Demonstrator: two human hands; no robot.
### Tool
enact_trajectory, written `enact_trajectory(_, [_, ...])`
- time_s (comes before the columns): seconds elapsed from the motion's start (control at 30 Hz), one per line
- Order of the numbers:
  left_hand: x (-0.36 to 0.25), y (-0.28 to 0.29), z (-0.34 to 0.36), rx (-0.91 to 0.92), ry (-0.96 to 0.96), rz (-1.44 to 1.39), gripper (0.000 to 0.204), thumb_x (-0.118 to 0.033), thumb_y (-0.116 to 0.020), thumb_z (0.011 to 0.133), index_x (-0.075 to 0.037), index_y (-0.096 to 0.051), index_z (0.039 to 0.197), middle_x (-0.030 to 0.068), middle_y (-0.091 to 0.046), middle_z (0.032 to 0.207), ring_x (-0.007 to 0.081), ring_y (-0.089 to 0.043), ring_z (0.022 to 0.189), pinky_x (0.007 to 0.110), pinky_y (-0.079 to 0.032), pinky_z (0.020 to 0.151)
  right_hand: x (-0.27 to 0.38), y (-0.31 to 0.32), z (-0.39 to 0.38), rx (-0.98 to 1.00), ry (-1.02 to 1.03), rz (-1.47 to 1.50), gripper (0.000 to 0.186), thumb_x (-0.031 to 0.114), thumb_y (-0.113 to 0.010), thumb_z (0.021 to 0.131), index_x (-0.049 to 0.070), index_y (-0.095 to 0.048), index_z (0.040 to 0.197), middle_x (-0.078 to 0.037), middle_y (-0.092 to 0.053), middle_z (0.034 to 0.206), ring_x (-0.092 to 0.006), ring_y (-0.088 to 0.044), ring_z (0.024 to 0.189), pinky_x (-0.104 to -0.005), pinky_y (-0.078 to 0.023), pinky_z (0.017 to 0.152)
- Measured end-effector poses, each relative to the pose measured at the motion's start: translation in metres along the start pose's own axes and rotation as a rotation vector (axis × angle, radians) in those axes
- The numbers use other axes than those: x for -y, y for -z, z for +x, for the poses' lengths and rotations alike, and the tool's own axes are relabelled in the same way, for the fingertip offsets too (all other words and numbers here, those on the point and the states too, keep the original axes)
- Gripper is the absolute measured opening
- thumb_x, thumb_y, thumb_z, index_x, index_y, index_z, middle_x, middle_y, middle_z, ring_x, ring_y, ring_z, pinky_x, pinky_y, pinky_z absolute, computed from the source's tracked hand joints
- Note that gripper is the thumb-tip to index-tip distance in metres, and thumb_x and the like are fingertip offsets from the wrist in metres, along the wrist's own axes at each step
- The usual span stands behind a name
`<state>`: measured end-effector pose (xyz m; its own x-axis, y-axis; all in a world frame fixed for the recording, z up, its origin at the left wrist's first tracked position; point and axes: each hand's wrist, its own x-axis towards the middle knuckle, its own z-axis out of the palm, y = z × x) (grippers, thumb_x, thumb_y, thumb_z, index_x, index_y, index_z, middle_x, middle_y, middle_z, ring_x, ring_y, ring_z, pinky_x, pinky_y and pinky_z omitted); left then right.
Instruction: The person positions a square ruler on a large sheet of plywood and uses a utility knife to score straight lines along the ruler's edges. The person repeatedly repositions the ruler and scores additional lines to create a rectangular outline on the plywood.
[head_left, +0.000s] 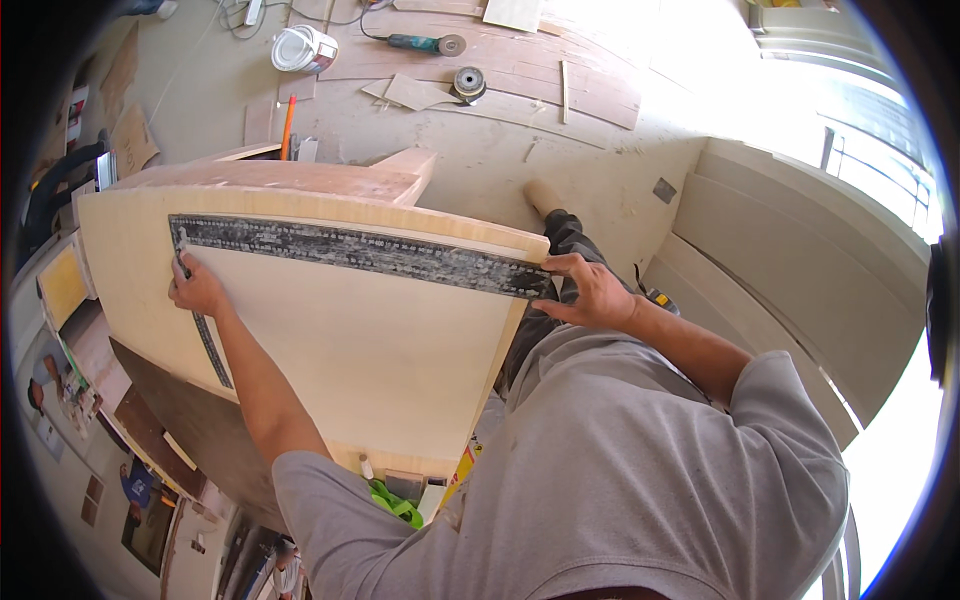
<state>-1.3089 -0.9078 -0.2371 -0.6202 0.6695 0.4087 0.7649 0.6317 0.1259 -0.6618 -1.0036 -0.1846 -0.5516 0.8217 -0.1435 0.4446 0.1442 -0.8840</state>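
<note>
A worn black framing square (350, 252) lies on a pale wooden panel (350, 350). Its long arm runs along the panel's far edge, and its short arm drops toward me on the left. My left hand (202, 292) is closed about the short arm just below the corner, fingers pinching it. At the other end of the long arm, by the panel's right edge, my right hand (595, 295) grips the square's tip between thumb and fingers. Some fingers of both hands are hidden.
On the floor ahead lie an angle grinder (425, 44), a white bucket (303, 48), a round dark tool part (468, 83) and wood strips. Large panels (800, 270) lean at my right. Below the panel show green straps (395, 502). Other people (138, 485) are far left.
</note>
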Motion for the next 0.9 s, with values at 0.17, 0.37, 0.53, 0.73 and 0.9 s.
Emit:
enact_trajectory(0.17, [-0.016,0.005,-0.006,-0.029,0.009,0.035,0.041,-0.048,-0.057,0.091,-0.018,-0.073,0.114,0.023,-0.063,0.107,0.0398,-0.055,0.107,0.05,-0.045,0.095,-0.001,-0.002,-0.003,-0.021,-0.042,0.049,0.057,0.024,-0.081,0.079,0.0,-0.048,0.119,-0.018,-0.065,0.107,-0.0331,-0.069,0.097,-0.0393,-0.057,0.081])
enact_trajectory(0.37, [-0.025,0.01,-0.009,-0.037,0.006,0.032,0.041,-0.048,-0.059,0.09,-0.017,-0.074,0.113,0.0243,-0.061,0.107,0.041,-0.056,0.102,0.051,-0.046,0.092,-0.001,-0.001,-0.005,0.016,-0.111,0.054,0.058,0.025,-0.081,0.079,0.001,-0.047,0.119,-0.018,-0.065,0.109,-0.0339,-0.068,0.099,-0.0401,-0.057,0.083])
enact_trajectory(0.53, [-0.026,0.011,-0.009,-0.059,-0.024,0.033,0.042,-0.048,-0.058,0.09,-0.016,-0.074,0.112,0.0257,-0.062,0.104,0.0412,-0.058,0.098,0.051,-0.047,0.09,0.002,0.0,-0.005,0.024,-0.139,0.034,0.059,0.025,-0.082,0.078,0.0,-0.048,0.118,-0.018,-0.065,0.109,-0.034,-0.069,0.098,-0.0404,-0.057,0.083])
enact_trajectory(0.73, [-0.027,0.014,-0.012,-0.013,0.036,0.004,0.046,-0.05,-0.056,0.092,-0.016,-0.072,0.117,0.0223,-0.057,0.115,0.0398,-0.053,0.106,0.051,-0.045,0.094,0.0,-0.001,-0.006,-0.008,-0.104,0.025,0.058,0.024,-0.083,0.077,-0.002,-0.048,0.117,-0.019,-0.064,0.109,-0.0343,-0.069,0.098,-0.0402,-0.057,0.084])
enact_trajectory(0.9, [-0.035,0.016,-0.013,-0.014,0.046,0.037,0.047,-0.051,-0.055,0.091,-0.017,-0.071,0.12,0.0199,-0.056,0.117,0.0389,-0.052,0.108,0.051,-0.044,0.095,0.0,-0.001,-0.007,-0.016,-0.108,0.035,0.059,0.023,-0.083,0.077,-0.003,-0.048,0.117,-0.019,-0.064,0.11,-0.0351,-0.069,0.097,-0.0395,-0.058,0.084])
